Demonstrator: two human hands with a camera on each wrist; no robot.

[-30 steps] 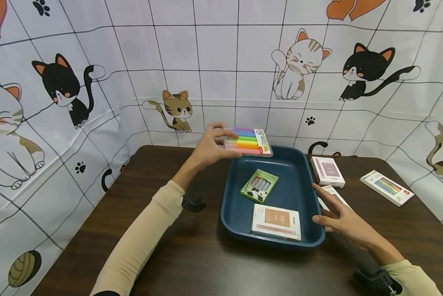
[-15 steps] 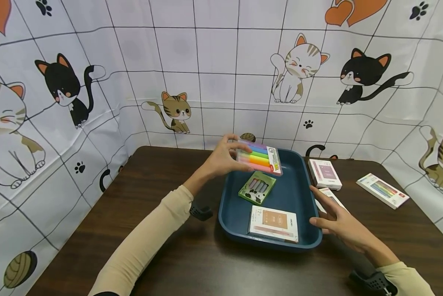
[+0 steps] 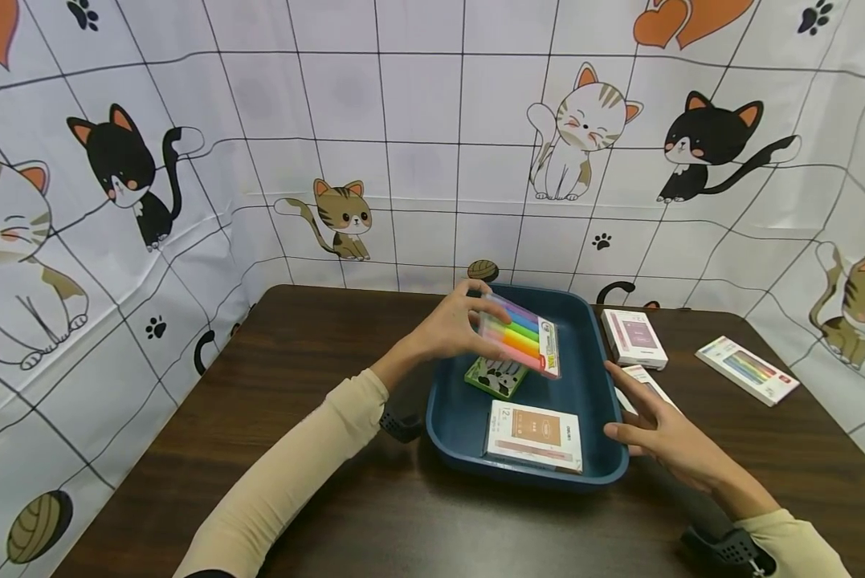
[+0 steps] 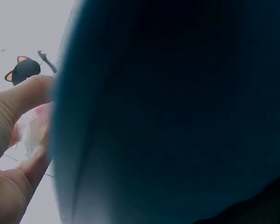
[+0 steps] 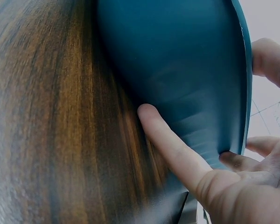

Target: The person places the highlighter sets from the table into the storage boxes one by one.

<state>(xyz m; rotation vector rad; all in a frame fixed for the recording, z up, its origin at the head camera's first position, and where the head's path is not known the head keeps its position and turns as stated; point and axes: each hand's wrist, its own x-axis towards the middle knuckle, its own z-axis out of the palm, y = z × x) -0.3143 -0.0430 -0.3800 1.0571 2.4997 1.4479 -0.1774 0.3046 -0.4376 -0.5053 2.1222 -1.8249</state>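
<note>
My left hand (image 3: 452, 325) pinches a clear pack of rainbow-coloured markers (image 3: 524, 333), tilted above the far left part of a blue tray (image 3: 591, 393). Beneath the pack, a green box with a panda picture (image 3: 495, 379) lies in the tray, partly covered. A white box with an orange-brown panel (image 3: 536, 437) lies in the tray's near end. My right hand (image 3: 667, 437) holds the tray's right side, thumb at the rim and fingers against the outer wall (image 5: 191, 93). In the left wrist view the tray's blurred wall hides most of the pack.
Right of the tray on the dark wooden table (image 3: 316, 337) lie a white box with a purple panel (image 3: 634, 339) and a white box with coloured stripes (image 3: 748, 370). Another white box (image 3: 649, 384) is partly hidden by my right hand. A cat-print cloth (image 3: 418, 177) hangs behind.
My left hand has brought the marker pack right and down, from over the tray's far left rim to above the panda box. My right hand keeps its place on the tray.
</note>
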